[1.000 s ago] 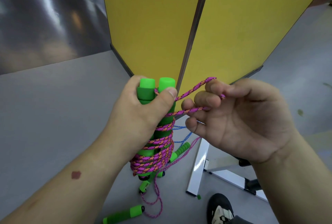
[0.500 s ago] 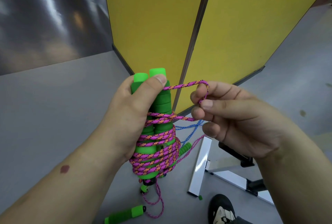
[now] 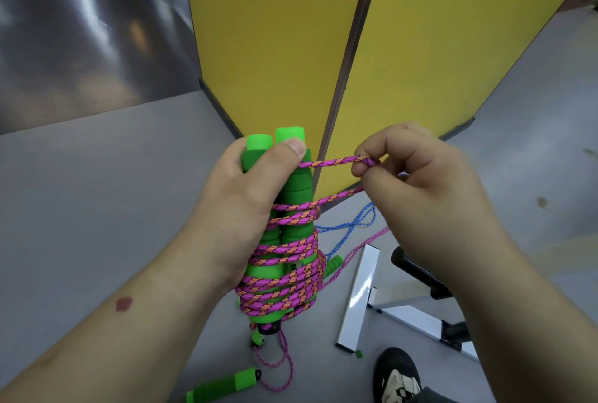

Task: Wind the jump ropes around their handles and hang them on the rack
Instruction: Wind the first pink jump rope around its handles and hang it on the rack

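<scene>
Gripping two green foam handles (image 3: 284, 208) upright at frame centre, the left hand (image 3: 246, 208) clamps its thumb over the pink rope (image 3: 284, 276) coiled round them. The right hand (image 3: 417, 189) pinches a rope loop. Lower frame: blue rope (image 3: 352, 228), loose handle (image 3: 226, 385), white metal frame (image 3: 356, 299), shoe (image 3: 398, 376). Yellow panels (image 3: 323, 30) behind. No writing readable.

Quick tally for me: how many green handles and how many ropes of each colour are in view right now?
Green handles: 4, two in the left hand at and, one on the floor at, one behind the bundle at
Pink ropes: 2, wound one, loose one on the floor
Blue ropes: 1
Total: 7
</scene>
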Available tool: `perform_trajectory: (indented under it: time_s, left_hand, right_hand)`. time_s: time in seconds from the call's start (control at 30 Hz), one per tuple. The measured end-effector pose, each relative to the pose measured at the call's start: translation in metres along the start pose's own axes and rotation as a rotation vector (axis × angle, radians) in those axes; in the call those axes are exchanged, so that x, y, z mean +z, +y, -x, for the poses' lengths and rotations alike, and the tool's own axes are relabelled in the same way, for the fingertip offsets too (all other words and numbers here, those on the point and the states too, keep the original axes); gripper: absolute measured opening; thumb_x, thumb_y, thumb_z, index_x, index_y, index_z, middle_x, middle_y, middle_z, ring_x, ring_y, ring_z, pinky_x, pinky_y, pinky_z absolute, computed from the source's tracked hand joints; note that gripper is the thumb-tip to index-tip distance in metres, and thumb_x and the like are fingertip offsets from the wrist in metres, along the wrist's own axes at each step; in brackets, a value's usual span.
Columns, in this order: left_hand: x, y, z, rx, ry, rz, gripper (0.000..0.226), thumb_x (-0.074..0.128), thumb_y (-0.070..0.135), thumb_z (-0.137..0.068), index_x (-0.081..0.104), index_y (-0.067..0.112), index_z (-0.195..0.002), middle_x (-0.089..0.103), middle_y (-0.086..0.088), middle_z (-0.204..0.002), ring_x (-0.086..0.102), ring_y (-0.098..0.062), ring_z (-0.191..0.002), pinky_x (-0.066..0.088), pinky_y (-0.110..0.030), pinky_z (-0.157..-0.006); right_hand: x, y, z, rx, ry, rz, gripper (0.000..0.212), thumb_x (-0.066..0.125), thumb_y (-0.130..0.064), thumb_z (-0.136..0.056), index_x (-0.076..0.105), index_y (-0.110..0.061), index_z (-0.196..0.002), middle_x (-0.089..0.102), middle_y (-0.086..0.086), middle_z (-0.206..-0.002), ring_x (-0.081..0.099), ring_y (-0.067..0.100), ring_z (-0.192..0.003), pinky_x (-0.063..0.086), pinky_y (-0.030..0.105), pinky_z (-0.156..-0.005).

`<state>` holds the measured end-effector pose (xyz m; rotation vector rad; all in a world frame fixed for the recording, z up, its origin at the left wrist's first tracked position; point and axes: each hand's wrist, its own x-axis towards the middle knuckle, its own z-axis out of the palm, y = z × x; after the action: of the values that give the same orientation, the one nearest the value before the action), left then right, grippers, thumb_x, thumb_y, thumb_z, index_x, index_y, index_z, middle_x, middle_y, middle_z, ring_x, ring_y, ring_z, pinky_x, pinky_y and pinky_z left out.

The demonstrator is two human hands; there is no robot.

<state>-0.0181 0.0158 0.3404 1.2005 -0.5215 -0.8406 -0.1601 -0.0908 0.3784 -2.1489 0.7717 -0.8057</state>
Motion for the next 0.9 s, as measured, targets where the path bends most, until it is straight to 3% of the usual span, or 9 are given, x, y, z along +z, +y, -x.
perform_trajectory:
  time_s: [0.13,0.3,0.4,0.47,0.57,0.67,0.73,0.83,0.9]
  left_hand:
    - [-0.001,0.001,-0.002,-0.02,0.02,0.019,0.023,0.078,0.047,-0.077,0.068,0.028,-0.086,0.064,-0.005,-0.071,0.07,-0.035,-0.074,0.057,-0.043,-0.064]
    - [0.015,-0.001,-0.001,-0.014,0.053,0.008,0.042,0.082,0.046,-0.079,0.063,0.018,-0.103,0.066,-0.007,-0.078,0.07,-0.03,-0.073,0.058,-0.045,-0.068]
    - [0.032,-0.005,-0.003,0.043,0.077,-0.06,0.044,0.078,0.052,-0.076,0.062,0.021,-0.103,0.066,0.002,-0.076,0.067,-0.022,-0.069,0.058,-0.045,-0.07]
    - [0.047,-0.007,-0.004,0.083,0.077,-0.095,0.047,0.076,0.056,-0.072,0.061,0.025,-0.104,0.066,0.009,-0.075,0.067,-0.017,-0.07,0.058,-0.045,-0.073]
    - [0.078,-0.007,-0.01,0.123,0.072,-0.113,0.055,0.08,0.06,-0.064,0.059,0.027,-0.104,0.066,0.014,-0.074,0.069,-0.018,-0.075,0.059,-0.05,-0.079]
    - [0.113,-0.012,-0.019,0.146,0.082,-0.097,0.065,0.079,0.06,-0.055,0.057,0.025,-0.105,0.067,0.015,-0.077,0.068,-0.016,-0.075,0.058,-0.049,-0.08]
    - [0.138,-0.018,-0.023,0.144,0.07,-0.095,0.068,0.081,0.058,-0.054,0.055,0.025,-0.107,0.067,0.011,-0.082,0.067,-0.013,-0.074,0.058,-0.042,-0.076]
    - [0.174,-0.03,-0.026,0.139,0.019,-0.13,0.066,0.083,0.056,-0.058,0.05,0.027,-0.107,0.066,0.009,-0.087,0.064,-0.008,-0.073,0.056,-0.032,-0.073]
    - [0.199,-0.04,-0.027,0.121,-0.027,-0.144,0.057,0.086,0.045,-0.072,0.048,0.025,-0.11,0.062,0.012,-0.081,0.058,0.002,-0.063,0.05,-0.016,-0.063]
  right_hand:
    - [-0.009,0.002,0.0,-0.143,-0.106,0.029,0.042,0.057,0.015,-0.084,0.07,-0.023,-0.072,0.049,-0.008,-0.088,0.051,0.004,-0.077,0.035,0.009,-0.063]
    - [-0.028,0.008,0.006,-0.242,-0.176,0.465,0.041,0.05,0.002,-0.087,0.058,-0.036,-0.075,0.054,-0.012,-0.09,0.049,-0.002,-0.069,0.031,0.024,-0.054]
    - [-0.046,0.007,0.002,-0.216,-0.218,0.737,0.034,0.053,-0.004,-0.09,0.068,-0.034,-0.084,0.065,-0.007,-0.088,0.052,0.013,-0.072,0.024,0.021,-0.053]
    - [-0.06,0.007,-0.002,-0.275,-0.176,0.856,0.032,0.056,-0.004,-0.09,0.075,-0.027,-0.099,0.068,-0.003,-0.092,0.059,0.029,-0.083,0.031,0.024,-0.056]
    - [-0.083,0.007,-0.001,-0.229,-0.092,0.808,0.032,0.049,-0.022,-0.091,0.076,-0.024,-0.108,0.067,-0.004,-0.1,0.06,0.028,-0.094,0.045,0.032,-0.068]
    - [-0.105,0.015,-0.003,-0.099,-0.036,0.612,0.042,0.038,-0.04,-0.101,0.071,-0.019,-0.083,0.063,-0.005,-0.094,0.058,0.019,-0.091,0.049,0.039,-0.075]
    - [-0.121,0.027,-0.004,-0.076,0.078,0.594,0.044,0.043,-0.044,-0.1,0.071,-0.017,-0.08,0.064,-0.002,-0.089,0.061,0.021,-0.084,0.05,0.041,-0.073]
    - [-0.144,0.041,-0.004,-0.041,0.176,0.604,0.016,0.063,-0.029,-0.092,0.079,-0.026,-0.091,0.067,-0.004,-0.088,0.063,0.018,-0.082,0.052,0.042,-0.074]
    - [-0.163,0.049,-0.004,-0.033,0.172,0.677,0.024,0.067,-0.017,-0.085,0.079,-0.029,-0.101,0.067,-0.005,-0.091,0.063,0.017,-0.085,0.053,0.041,-0.074]
